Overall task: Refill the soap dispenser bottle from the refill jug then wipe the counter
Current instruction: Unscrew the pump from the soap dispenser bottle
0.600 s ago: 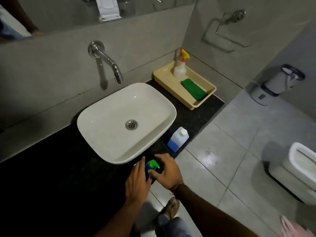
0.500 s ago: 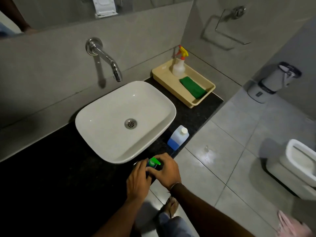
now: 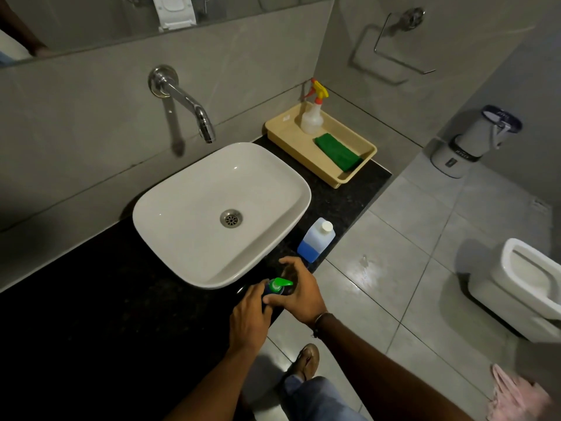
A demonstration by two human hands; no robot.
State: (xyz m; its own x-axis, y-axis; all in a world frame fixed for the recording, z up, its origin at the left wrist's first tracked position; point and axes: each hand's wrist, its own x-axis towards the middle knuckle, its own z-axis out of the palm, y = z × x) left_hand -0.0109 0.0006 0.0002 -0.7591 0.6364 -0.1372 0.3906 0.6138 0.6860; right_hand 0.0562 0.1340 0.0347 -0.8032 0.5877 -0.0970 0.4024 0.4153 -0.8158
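Note:
The soap dispenser bottle (image 3: 277, 287), dark blue with a green pump head, stands at the front edge of the black counter (image 3: 91, 314), just in front of the basin. My left hand (image 3: 249, 320) wraps the bottle's body from the left. My right hand (image 3: 299, 291) curls around its neck and pump from the right. Most of the bottle is hidden by my fingers. The refill jug (image 3: 315, 240), translucent white with blue liquid and a white cap, stands upright on the counter a short way behind my right hand. A green cloth (image 3: 337, 151) lies in the beige tray (image 3: 283, 135).
A white basin (image 3: 188, 189) fills the counter's middle under a chrome wall tap (image 3: 194, 109). A spray bottle (image 3: 312, 114) stands in the tray at the back right. The counter ends just right of the jug; grey floor tiles, a toilet (image 3: 528, 287) and my foot (image 3: 307, 360) lie beyond.
Both hands have stayed on the dispenser bottle, my right hand shifting slightly around the pump. The view has tilted a little; the jug and tray have not moved.

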